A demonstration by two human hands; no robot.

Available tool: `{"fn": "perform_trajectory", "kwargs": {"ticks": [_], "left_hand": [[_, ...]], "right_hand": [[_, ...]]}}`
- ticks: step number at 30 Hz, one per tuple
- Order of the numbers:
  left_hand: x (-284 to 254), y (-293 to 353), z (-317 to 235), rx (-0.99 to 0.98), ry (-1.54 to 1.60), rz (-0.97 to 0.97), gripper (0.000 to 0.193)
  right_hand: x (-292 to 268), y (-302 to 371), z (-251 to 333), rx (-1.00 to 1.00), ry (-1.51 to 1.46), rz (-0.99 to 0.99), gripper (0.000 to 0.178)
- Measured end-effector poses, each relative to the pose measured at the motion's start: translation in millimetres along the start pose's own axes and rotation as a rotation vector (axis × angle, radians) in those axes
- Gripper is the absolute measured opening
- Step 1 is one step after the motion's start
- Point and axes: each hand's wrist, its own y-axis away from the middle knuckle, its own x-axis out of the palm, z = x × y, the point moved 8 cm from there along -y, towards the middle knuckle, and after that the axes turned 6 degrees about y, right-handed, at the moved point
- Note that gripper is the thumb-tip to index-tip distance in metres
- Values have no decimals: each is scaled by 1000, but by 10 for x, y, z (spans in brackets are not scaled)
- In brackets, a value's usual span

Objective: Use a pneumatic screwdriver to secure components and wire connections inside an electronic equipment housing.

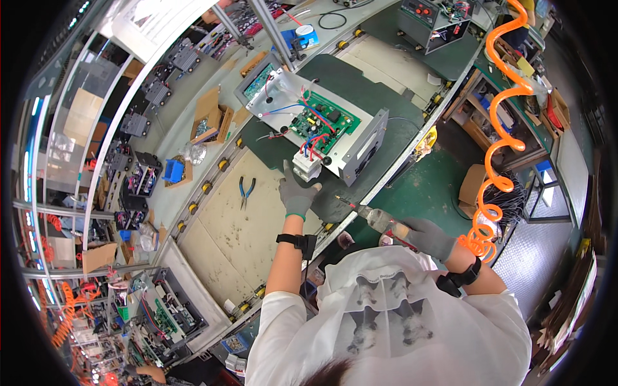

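Observation:
An open metal chassis (356, 151) with a green circuit board (324, 119) and red and blue wires rests on the dark green mat. At its near corner is a white terminal-like block (306, 166). My left hand (297, 196), in a grey glove, lies against or just beside this block, thumb and index finger spread; exact contact cannot be made out. My right hand (430, 238), also gloved, is closed around a power screwdriver (380, 220). The driver's bit points left toward the chassis, apart from it, over the bench edge.
Pliers (244, 192) with blue handles lie on the beige board left of my left hand. An orange coiled hose (499, 141) hangs at the right. Cardboard boxes (209, 119) and a blue bin (173, 170) stand along the left. Another open unit (434, 26) sits at the far end.

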Motion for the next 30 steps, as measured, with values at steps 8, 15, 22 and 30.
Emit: {"fn": "perform_trajectory", "kwargs": {"ticks": [8,15,22,30], "left_hand": [[970,-460,463,-10,1273,460,77],[303,107,-142,729,-17,-192,39],[-185,179,-343,951,-182,-606,45],[-127,402,-687,1683,-669,-422,49]], "right_hand": [[-90,82,-208,38,-81,-87,52],[-159,61,-289,150,-127,-121,54],[-191,26,-293,126,-177,-124,52],[-240,60,-442,168,-231,-203,49]]}}
